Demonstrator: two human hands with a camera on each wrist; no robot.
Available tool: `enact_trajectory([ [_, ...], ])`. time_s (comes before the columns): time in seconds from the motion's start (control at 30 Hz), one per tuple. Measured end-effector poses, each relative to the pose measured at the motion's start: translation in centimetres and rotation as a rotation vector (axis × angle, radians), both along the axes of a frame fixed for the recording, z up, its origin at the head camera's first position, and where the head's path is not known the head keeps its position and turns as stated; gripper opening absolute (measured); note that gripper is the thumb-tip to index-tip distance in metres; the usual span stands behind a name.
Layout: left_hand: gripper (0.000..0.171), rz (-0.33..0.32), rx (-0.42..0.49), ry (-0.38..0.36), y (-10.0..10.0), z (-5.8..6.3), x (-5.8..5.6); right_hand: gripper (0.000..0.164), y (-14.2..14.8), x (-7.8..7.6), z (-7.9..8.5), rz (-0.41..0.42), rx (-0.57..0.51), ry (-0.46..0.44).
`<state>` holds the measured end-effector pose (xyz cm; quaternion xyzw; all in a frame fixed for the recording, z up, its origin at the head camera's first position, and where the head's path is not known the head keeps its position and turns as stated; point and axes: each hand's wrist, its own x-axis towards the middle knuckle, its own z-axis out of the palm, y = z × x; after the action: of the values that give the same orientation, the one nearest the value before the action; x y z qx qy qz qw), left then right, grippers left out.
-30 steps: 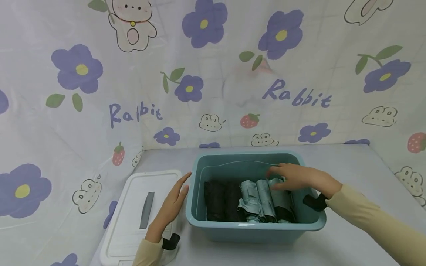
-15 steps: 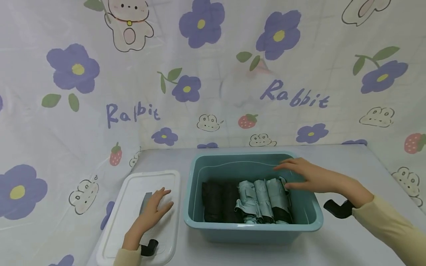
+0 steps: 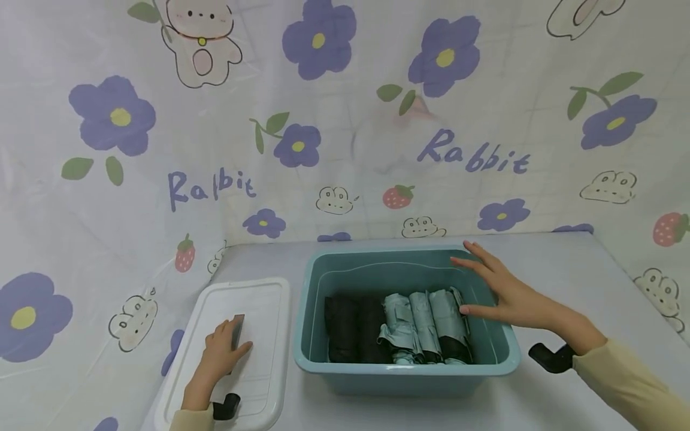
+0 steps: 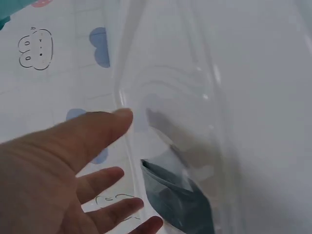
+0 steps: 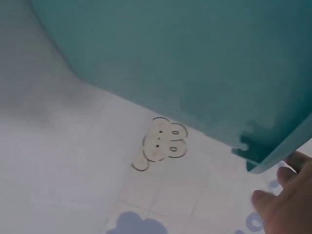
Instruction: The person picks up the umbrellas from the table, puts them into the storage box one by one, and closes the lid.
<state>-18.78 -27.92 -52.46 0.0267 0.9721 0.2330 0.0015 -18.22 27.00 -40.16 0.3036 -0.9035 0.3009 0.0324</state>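
A white lid (image 3: pixel 266 335) with a grey handle (image 3: pixel 239 328) lies on the table at the left. My left hand (image 3: pixel 217 350) is over the lid near that handle, fingers spread and loosely bent in the left wrist view, with nothing gripped. A blue-green storage bin (image 3: pixel 401 382) stands in the middle. Inside lie two black rolled bundles (image 3: pixel 342 329) and several pale blue-grey ones (image 3: pixel 448 317) with dark ends, side by side. My right hand (image 3: pixel 514 299) hovers at the bin's right side, fingers spread; in the right wrist view the fingers (image 5: pixel 287 175) appear close to the rim.
A pale cloth (image 3: pixel 560 269) covers the table under the bin and lid. Behind it hangs a curtain (image 3: pixel 356 120) printed with purple flowers, strawberries and rabbits. The lid lies close to the bin's left wall.
My left hand has moved left from beside the bin to the lid's handle. My right hand has drawn back to the right from above the bundles, its fingers spreading.
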Motion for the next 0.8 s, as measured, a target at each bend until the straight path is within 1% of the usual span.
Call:
enact_trajectory([
  [0.03,0.063,0.014,-0.017,-0.012,0.0,-0.1,0.0,0.081,0.1,0.0,-0.2,-0.016,-0.022,-0.016],
  [0.13,0.062,0.040,-0.061,-0.004,-0.3,-0.4,0.0,0.090,0.3,0.0,-0.9,-0.067,-0.077,-0.074],
  [0.23,0.060,0.056,-0.075,0.007,-0.5,-0.6,0.0,0.096,0.6,0.1,-1.6,-0.113,-0.111,-0.145],
  [0.37,0.057,0.045,-0.072,0.013,-0.9,-0.8,-0.1,0.093,0.6,0.2,-2.1,-0.151,-0.149,-0.207],
  [0.5,0.055,0.043,-0.069,0.019,-1.0,-0.7,-0.3,0.090,0.7,0.3,-2.2,-0.163,-0.159,-0.201],
  [0.67,0.061,0.059,-0.061,-0.019,-1.3,-0.5,-0.8,0.088,0.7,0.3,-2.3,-0.175,-0.142,-0.181],
  [0.8,0.067,0.048,-0.077,-0.043,-1.7,-0.1,-0.8,0.085,0.7,0.3,-2.5,-0.162,-0.151,-0.180],
])
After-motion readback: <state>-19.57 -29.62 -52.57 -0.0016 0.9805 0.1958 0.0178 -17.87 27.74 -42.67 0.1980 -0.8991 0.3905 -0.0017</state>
